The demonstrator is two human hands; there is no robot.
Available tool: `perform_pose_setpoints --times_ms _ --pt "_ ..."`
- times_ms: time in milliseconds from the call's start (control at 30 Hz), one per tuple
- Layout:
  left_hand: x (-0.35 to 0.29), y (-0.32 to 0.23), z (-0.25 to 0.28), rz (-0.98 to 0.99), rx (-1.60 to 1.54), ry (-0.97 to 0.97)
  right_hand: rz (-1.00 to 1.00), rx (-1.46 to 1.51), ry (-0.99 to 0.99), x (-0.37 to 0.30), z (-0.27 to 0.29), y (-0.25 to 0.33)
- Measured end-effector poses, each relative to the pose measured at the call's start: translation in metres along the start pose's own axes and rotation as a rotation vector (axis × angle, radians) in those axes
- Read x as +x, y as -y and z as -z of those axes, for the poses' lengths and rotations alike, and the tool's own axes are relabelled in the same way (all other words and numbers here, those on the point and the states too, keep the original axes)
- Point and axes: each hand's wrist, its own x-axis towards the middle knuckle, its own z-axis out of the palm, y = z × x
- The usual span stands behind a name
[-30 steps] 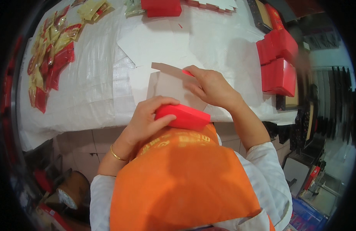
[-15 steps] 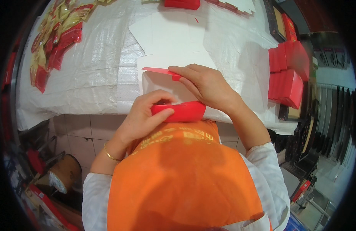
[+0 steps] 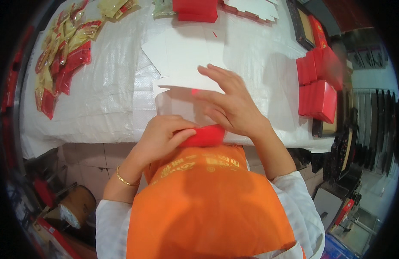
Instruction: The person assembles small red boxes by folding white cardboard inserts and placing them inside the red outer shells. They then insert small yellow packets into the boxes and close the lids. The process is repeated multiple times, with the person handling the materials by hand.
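A part-folded red carton (image 3: 210,136), pale inside, rests at the table's near edge against my orange apron. My left hand (image 3: 165,134) pinches its near red wall between thumb and fingers. Over the carton's right side, my right hand (image 3: 227,97) is raised with fingers spread, holding nothing. Its fingertips pass in front of the far flap, where a small red tab shows. Beyond the carton, flat white card blanks (image 3: 186,47) lie on the table, one with a small red mark.
Gold and red packets (image 3: 63,56) lie at the far left. Several red boxes (image 3: 318,101) stand at the right edge beside a dark-patterned tray. At the back are another red box (image 3: 195,11) and stacked white blanks (image 3: 253,8). White sheeting (image 3: 104,95) covers the table.
My right hand has let go of the carton's far flap and opened, fingers spreading. The far flap now shows its pale side. My left hand keeps its grip on the near wall.
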Motion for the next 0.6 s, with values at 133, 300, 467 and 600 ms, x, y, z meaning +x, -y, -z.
perform_pose_setpoints --times_ms 133,300,467,600 --pt "-0.008 0.004 -0.004 0.108 -0.141 -0.062 0.127 -0.115 0.068 -0.017 0.003 0.007" --pt "-0.012 0.005 -0.004 0.132 -0.175 -0.074 0.069 0.091 0.121 -0.037 -0.019 -0.001" --pt "-0.026 0.014 -0.019 0.200 -0.430 -0.214 -0.012 0.279 0.165 -0.041 -0.020 -0.007" --pt "-0.025 0.019 -0.023 0.206 -0.458 -0.147 -0.182 0.336 0.014 -0.010 -0.025 -0.029"
